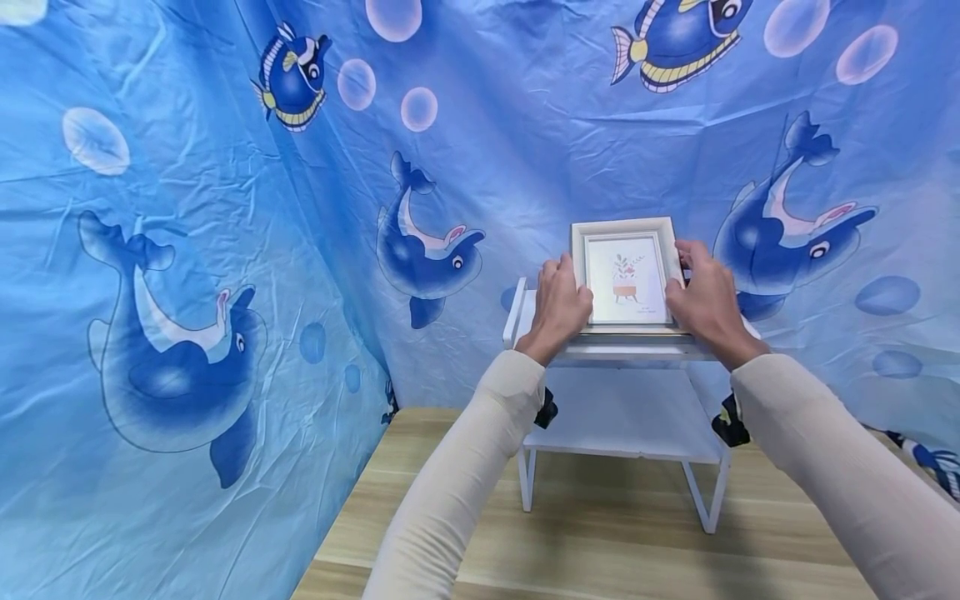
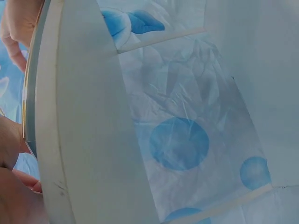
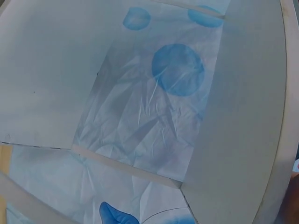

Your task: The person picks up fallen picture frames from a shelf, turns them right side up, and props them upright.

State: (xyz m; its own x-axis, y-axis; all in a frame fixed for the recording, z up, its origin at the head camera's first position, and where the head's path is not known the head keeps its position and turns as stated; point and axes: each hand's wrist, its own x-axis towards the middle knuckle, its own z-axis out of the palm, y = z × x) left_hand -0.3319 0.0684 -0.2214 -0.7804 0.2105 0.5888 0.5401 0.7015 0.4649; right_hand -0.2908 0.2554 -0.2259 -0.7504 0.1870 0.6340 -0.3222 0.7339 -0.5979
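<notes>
A picture frame [image 1: 628, 279] with a pale border stands nearly upright over the top of a small white two-tier rack [image 1: 626, 412]. Inside it is a print of a plant in an orange pot on legs. My left hand [image 1: 557, 304] grips the frame's left side, thumb toward the front. On the opposite side my right hand [image 1: 705, 296] holds it, thumb at the front and fingers round the edge. In the left wrist view the frame's edge [image 2: 29, 107] shows beside the rack's top board [image 2: 93, 116]. The right wrist view shows mostly the rack's underside.
The rack's legs [image 1: 708, 500] stand on a wood-grain floor [image 1: 600, 550]. Close behind and to the left hang blue curtains [image 1: 187, 208] printed with dolphins, fish and bubbles. A raised white side rail [image 1: 514, 312] edges the rack's top at left.
</notes>
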